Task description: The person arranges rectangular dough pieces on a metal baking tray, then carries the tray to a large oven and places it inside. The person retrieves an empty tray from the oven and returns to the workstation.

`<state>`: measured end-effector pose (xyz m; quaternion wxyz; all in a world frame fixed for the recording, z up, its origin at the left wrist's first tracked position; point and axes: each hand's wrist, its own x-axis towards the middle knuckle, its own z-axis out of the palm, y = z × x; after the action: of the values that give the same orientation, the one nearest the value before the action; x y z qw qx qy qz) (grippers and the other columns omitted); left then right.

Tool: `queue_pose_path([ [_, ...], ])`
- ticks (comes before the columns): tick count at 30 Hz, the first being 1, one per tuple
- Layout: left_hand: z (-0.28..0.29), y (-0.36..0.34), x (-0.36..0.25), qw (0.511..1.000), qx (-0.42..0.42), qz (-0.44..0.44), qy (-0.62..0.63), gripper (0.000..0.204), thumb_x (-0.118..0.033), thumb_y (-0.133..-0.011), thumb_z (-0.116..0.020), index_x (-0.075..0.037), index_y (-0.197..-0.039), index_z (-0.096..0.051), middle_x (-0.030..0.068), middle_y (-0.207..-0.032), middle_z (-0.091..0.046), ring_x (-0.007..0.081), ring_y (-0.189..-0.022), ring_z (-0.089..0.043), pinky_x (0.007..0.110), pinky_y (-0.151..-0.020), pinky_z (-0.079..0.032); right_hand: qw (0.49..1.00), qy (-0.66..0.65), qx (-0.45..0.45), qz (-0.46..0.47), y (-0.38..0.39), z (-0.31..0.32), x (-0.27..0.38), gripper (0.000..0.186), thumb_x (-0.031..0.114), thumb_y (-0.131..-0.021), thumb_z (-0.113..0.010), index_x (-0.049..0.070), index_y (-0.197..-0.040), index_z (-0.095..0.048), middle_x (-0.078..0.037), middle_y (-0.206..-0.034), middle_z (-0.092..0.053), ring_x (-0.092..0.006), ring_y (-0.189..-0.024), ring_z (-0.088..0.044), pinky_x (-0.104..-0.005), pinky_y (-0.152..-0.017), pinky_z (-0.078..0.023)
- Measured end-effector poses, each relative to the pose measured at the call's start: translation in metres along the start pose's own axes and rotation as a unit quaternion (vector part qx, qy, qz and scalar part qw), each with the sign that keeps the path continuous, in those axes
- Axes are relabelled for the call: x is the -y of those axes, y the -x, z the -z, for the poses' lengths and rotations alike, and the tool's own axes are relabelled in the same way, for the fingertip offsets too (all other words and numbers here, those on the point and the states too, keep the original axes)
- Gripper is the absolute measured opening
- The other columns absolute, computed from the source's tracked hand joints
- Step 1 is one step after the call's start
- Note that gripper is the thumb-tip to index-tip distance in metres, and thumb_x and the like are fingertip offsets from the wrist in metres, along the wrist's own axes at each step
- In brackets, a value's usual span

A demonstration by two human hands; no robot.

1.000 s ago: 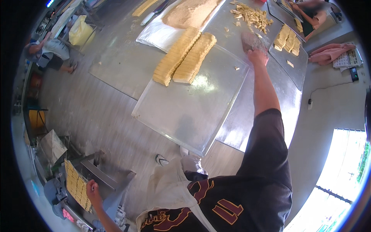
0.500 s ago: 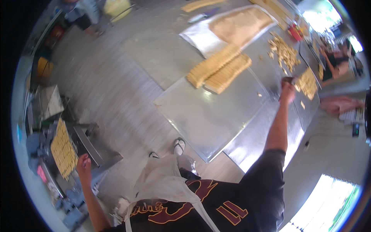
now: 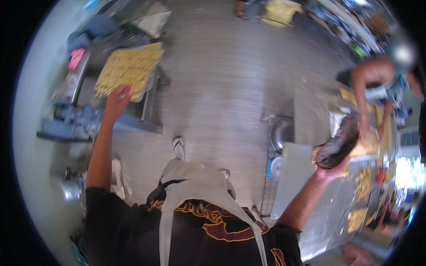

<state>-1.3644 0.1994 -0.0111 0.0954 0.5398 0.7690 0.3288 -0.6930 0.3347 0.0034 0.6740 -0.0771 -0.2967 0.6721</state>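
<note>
My left hand (image 3: 119,95) has its fingers curled at the front edge of a tray of yellow cut pieces (image 3: 126,66) on a metal machine at the left; touching or just above, I cannot tell, and what it holds, if anything, is hidden. My right hand (image 3: 332,170) grips a dark, mottled oblong object (image 3: 339,142), raised over the metal worktable (image 3: 321,230). Beyond that object, a co-worker's hand (image 3: 364,131) reaches down to the table. Loose yellow pieces (image 3: 360,186) lie farther right on the table.
A co-worker (image 3: 375,73) bends over the right table. A metal bowl (image 3: 280,133) and a blue-and-white round item (image 3: 274,166) sit by a wire rack (image 3: 266,190). The floor (image 3: 213,88) runs between machine and table; a yellow sack (image 3: 279,13) stands at the back.
My view has swung left, bringing the machine higher in view and the worktable to the right. My right hand has lifted the dark object from the table area.
</note>
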Motion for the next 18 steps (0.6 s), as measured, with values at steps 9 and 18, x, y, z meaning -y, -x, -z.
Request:
queue_pose_path([
  [9, 0.186, -0.188, 0.414, 0.988, -0.012, 0.156, 0.016, 0.039, -0.029, -0.090, -0.062, -0.001, -0.117, -0.059, 0.0112, -0.109, -0.065, 0.0193, -0.103, -0.060, 0.033, -0.090, -0.045, 0.875, 0.055, -0.277, -0.392, -0.012, -0.126, -0.586, 0.045, 0.025, -0.095, -0.052, 0.007, -0.135, -0.044, -0.010, -0.132, -0.052, -0.0280, -0.122, -0.050, -0.0493, -0.105, -0.038],
  [18, 0.227, -0.369, 0.749, 0.949, 0.041, 0.311, 0.019, 0.052, -0.040, -0.090, -0.061, 0.000, -0.123, -0.058, 0.0157, -0.123, -0.060, 0.0243, -0.113, -0.056, 0.034, -0.097, -0.040, 0.884, 0.102, -0.167, -0.425, -0.098, -0.178, -0.929, 0.039, 0.024, -0.098, -0.044, 0.007, -0.133, -0.044, -0.011, -0.129, -0.054, -0.0280, -0.119, -0.052, -0.0471, -0.102, -0.042],
])
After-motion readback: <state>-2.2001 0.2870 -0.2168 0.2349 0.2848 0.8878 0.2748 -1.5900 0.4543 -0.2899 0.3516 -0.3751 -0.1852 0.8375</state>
